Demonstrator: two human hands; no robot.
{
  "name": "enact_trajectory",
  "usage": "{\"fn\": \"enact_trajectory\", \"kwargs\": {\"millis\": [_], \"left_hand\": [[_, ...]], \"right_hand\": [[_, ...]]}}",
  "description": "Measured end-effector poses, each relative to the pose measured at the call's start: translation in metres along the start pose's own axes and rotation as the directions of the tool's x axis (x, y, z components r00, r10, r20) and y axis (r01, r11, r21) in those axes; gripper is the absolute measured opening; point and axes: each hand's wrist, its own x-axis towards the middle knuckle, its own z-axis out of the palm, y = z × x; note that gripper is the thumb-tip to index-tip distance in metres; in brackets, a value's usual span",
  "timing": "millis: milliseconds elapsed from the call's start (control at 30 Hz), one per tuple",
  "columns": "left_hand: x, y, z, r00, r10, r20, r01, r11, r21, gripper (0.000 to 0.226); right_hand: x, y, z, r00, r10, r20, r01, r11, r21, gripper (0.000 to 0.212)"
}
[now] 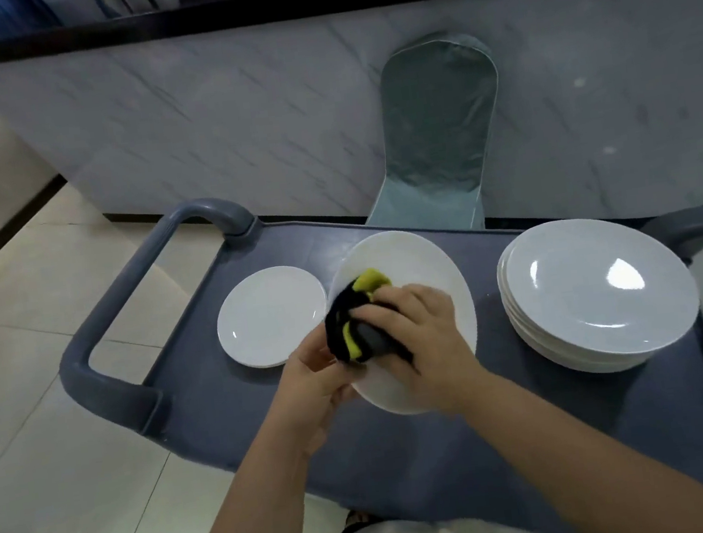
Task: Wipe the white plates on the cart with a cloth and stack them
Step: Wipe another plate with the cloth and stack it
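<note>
A large white plate (402,260) is tilted above the grey cart (450,440). My left hand (311,382) grips its near left rim. My right hand (415,329) presses a bunched black and yellow cloth (356,323) against the plate's face, fingers curled round the cloth. A small white plate (271,316) lies flat on the cart to the left. A stack of several large white plates (596,293) stands on the cart at the right.
The cart's grey handle (123,294) loops out at the left, and another handle (698,223) shows at the right. A covered chair (440,136) stands behind the cart against a marble-patterned counter wall (234,117). Tiled floor (51,436) lies to the left.
</note>
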Motion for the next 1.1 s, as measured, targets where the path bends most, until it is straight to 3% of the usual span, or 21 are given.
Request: {"fn": "enact_trajectory", "kwargs": {"millis": [67, 167, 267, 333, 400, 467, 567, 633, 667, 733, 800, 867, 900, 967, 1000, 1033, 1067, 1100], "left_hand": [[0.000, 0.007, -0.010, 0.999, 0.017, -0.042, -0.014, 0.998, 0.063, 0.049], [0.001, 0.015, -0.023, 0.986, 0.073, -0.151, -0.046, 0.983, 0.177, 0.039], [0.010, 0.022, -0.026, 0.919, 0.240, -0.312, -0.106, 0.915, 0.390, 0.019], [0.017, 0.024, -0.022, 0.866, 0.377, -0.329, -0.121, 0.796, 0.594, 0.017], [0.021, 0.022, -0.017, 0.837, 0.512, -0.193, -0.180, 0.592, 0.786, 0.022], [0.023, 0.018, -0.010, 0.798, 0.603, 0.010, -0.279, 0.354, 0.893, 0.026], [0.023, 0.023, -0.003, 0.710, 0.692, 0.131, -0.399, 0.242, 0.884, 0.026], [0.018, 0.027, -0.004, 0.659, 0.732, 0.171, -0.473, 0.227, 0.852, 0.024], [0.013, 0.028, -0.006, 0.649, 0.746, 0.147, -0.492, 0.265, 0.829, 0.022], [0.004, 0.030, -0.012, 0.668, 0.742, -0.060, -0.455, 0.471, 0.755, 0.016], [-0.003, 0.030, -0.015, 0.696, 0.670, -0.257, -0.392, 0.655, 0.646, 0.022], [-0.002, 0.030, -0.015, 0.698, 0.687, -0.201, -0.415, 0.617, 0.668, 0.023], [0.000, 0.030, -0.013, 0.691, 0.718, -0.088, -0.449, 0.521, 0.726, 0.019], [0.007, 0.029, -0.009, 0.671, 0.722, 0.168, -0.478, 0.248, 0.842, 0.019], [0.009, 0.030, -0.009, 0.655, 0.723, 0.218, -0.479, 0.174, 0.860, 0.021], [0.010, 0.032, -0.010, 0.645, 0.737, 0.200, -0.480, 0.188, 0.857, 0.021], [0.008, 0.037, -0.011, 0.646, 0.757, 0.100, -0.474, 0.295, 0.830, 0.018], [0.004, 0.041, -0.013, 0.643, 0.765, -0.035, -0.468, 0.429, 0.773, 0.017]], "right_hand": [[-0.025, 0.015, -0.001, 0.997, -0.012, 0.082, 0.013, 1.000, -0.006, 0.041], [-0.033, 0.048, -0.023, 0.993, 0.091, 0.074, -0.093, 0.995, 0.022, 0.039], [-0.015, 0.055, -0.060, 0.986, 0.160, 0.056, -0.168, 0.962, 0.215, 0.038], [0.004, 0.045, -0.083, 0.979, 0.196, 0.058, -0.203, 0.908, 0.365, 0.041], [0.024, 0.031, -0.095, 0.971, 0.223, 0.090, -0.238, 0.839, 0.489, 0.040], [0.045, 0.013, -0.095, 0.970, 0.196, 0.146, -0.244, 0.826, 0.508, 0.040], [0.062, -0.012, -0.073, 0.959, 0.077, 0.274, -0.160, 0.943, 0.292, 0.054], [0.056, -0.014, -0.057, 0.966, 0.120, 0.227, -0.159, 0.973, 0.165, 0.065], [0.050, -0.012, -0.054, 0.971, 0.179, 0.159, -0.208, 0.959, 0.190, 0.061], [0.034, 0.000, -0.055, 0.921, 0.382, 0.073, -0.377, 0.830, 0.411, 0.050], [0.019, 0.011, -0.056, 0.850, 0.515, 0.110, -0.474, 0.660, 0.583, 0.039], [0.019, 0.006, -0.056, 0.853, 0.511, 0.110, -0.481, 0.686, 0.546, 0.037], [0.025, -0.001, -0.056, 0.877, 0.471, 0.093, -0.454, 0.751, 0.479, 0.038], [0.042, -0.017, -0.051, 0.961, 0.254, 0.112, -0.276, 0.924, 0.264, 0.032], [0.047, -0.021, -0.047, 0.977, 0.178, 0.114, -0.197, 0.964, 0.179, 0.029], [0.049, -0.021, -0.044, 0.977, 0.191, 0.099, -0.204, 0.967, 0.151, 0.029], [0.049, -0.018, -0.045, 0.955, 0.289, 0.062, -0.295, 0.926, 0.234, 0.030], [0.046, -0.015, -0.049, 0.901, 0.431, 0.056, -0.416, 0.819, 0.396, 0.029]]}}
